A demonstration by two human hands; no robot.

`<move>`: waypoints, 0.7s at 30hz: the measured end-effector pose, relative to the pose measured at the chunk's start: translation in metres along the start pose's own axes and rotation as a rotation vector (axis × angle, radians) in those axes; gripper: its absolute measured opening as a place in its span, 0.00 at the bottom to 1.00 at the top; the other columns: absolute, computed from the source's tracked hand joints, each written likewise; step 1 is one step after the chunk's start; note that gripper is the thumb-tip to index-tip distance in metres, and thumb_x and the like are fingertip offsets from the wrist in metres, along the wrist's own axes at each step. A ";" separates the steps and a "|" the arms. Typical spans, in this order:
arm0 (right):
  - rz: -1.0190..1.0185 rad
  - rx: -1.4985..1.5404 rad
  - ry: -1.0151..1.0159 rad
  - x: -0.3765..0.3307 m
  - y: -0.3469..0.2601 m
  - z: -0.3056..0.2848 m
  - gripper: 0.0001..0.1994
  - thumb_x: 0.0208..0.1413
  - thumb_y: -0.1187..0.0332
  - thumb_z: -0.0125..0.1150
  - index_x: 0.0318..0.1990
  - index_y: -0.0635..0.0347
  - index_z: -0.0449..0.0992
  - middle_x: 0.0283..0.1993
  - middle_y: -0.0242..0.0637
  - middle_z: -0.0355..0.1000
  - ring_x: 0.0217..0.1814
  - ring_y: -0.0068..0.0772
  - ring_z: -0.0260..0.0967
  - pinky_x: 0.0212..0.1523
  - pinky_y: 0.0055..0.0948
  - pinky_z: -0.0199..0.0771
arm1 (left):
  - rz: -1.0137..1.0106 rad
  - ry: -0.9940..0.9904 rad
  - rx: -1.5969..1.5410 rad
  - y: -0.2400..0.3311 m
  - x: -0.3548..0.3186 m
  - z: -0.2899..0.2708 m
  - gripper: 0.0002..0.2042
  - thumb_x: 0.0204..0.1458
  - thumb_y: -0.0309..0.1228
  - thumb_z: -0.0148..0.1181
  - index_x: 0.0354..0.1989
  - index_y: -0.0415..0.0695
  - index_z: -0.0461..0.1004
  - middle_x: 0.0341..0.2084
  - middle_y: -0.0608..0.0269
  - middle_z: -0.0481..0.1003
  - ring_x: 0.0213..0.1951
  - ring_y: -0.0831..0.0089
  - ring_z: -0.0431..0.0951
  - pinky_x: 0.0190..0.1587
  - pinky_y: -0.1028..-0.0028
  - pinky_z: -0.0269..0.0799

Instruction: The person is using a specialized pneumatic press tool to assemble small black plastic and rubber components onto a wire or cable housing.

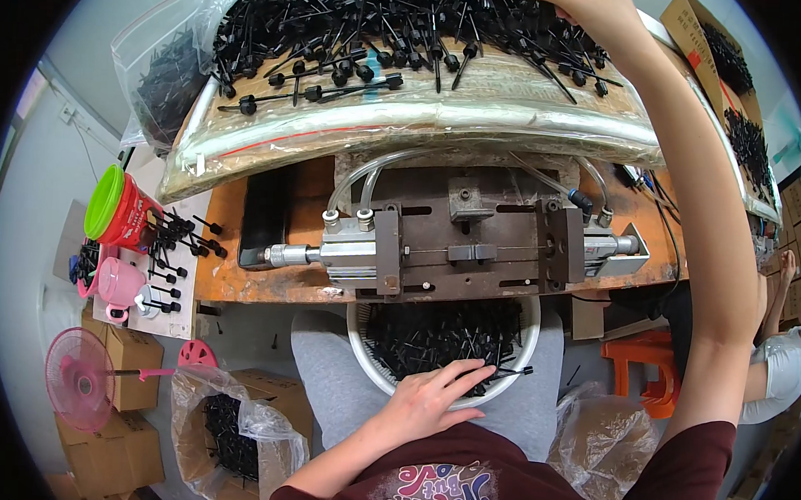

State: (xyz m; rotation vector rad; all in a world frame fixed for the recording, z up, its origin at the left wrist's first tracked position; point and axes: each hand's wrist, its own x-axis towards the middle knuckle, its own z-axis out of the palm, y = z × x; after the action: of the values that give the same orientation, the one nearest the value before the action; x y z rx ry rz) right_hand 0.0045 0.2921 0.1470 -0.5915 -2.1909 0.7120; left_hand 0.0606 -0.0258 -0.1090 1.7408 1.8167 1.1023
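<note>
1. On her lap, the white basket [356, 355] keeps finished black pins within reach; the left hand [430, 400] rests open on them.
2. Up top, the right hand [598, 16] reaches into the pin pile [383, 26] above the pneumatic press [459, 248]; its grip I cannot tell.

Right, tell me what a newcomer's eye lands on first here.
First the heap of black plastic pins spread over the plastic-wrapped board at the top, where the right hand reaches in. Below it, mid-picture, sits a metal press fixture on the orange bench. Nearest the person, the left hand rests on more black pins in a white basin on the lap.
</note>
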 end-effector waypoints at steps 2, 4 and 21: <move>-0.051 -0.103 -0.143 0.003 0.004 -0.002 0.16 0.44 0.64 0.70 0.36 0.68 0.78 0.28 0.39 0.75 0.28 0.28 0.70 0.32 0.28 0.70 | 0.022 -0.014 -0.015 0.006 0.003 -0.003 0.30 0.42 0.38 0.70 0.57 0.47 0.70 0.51 0.62 0.72 0.41 0.65 0.80 0.38 0.70 0.78; -0.313 -0.338 -0.172 0.013 0.026 0.010 0.16 0.41 0.64 0.71 0.34 0.68 0.78 0.29 0.45 0.76 0.30 0.36 0.74 0.35 0.31 0.72 | 0.048 -0.011 -0.022 0.011 0.005 -0.004 0.30 0.42 0.38 0.70 0.57 0.47 0.70 0.51 0.62 0.73 0.42 0.65 0.80 0.39 0.71 0.78; -0.020 -0.092 -0.313 0.006 -0.006 0.014 0.09 0.50 0.69 0.69 0.29 0.67 0.77 0.23 0.39 0.75 0.22 0.24 0.73 0.28 0.26 0.75 | 0.097 0.059 -0.015 0.027 0.005 -0.021 0.26 0.43 0.35 0.69 0.53 0.44 0.74 0.48 0.62 0.76 0.40 0.66 0.80 0.40 0.72 0.78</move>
State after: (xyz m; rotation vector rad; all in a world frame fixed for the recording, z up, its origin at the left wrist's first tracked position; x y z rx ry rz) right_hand -0.0113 0.2865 0.1459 -0.5323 -2.5262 0.7361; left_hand 0.0613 -0.0290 -0.0748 1.8232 1.7700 1.2140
